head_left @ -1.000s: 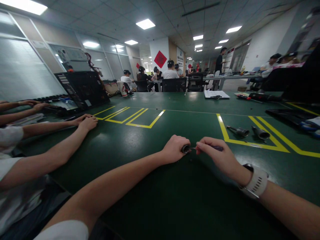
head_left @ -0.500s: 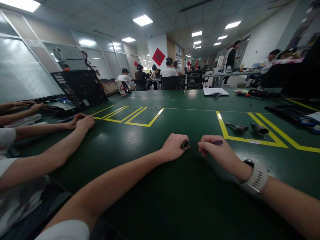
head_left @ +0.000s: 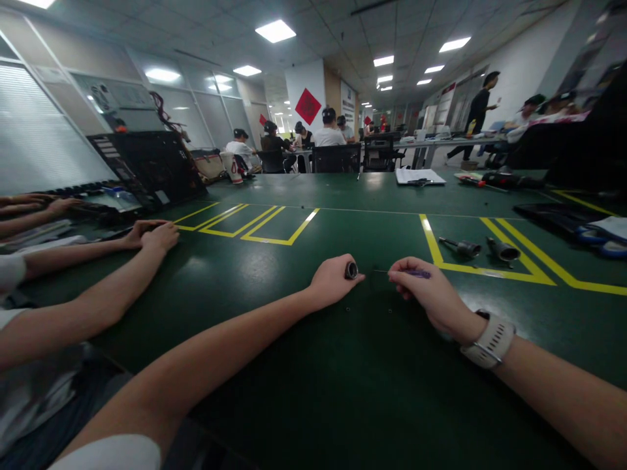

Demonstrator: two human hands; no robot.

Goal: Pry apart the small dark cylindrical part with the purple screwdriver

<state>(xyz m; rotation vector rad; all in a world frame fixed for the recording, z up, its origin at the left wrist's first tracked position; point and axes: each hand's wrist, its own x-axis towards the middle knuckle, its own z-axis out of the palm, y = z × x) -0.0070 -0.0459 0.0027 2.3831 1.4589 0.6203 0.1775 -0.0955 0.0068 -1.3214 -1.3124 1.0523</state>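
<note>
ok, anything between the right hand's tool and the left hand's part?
Nothing visible: just an open gap between the tool in the right hand and the part in the left hand. Two tiny bits lie lower in view.

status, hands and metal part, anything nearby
Left hand gripping metal part. Right hand holding screwdriver, tip apart from it. Two tiny pieces on table nearby.

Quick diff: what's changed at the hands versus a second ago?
The purple-handled screwdriver in the right hand was right by the hollow metal part; its tip now sits clear to the right. The left hand and that part moved slightly left and up in frame. Nothing let go. Unchanged: both grips and the two metal pieces by the yellow tape.
</note>
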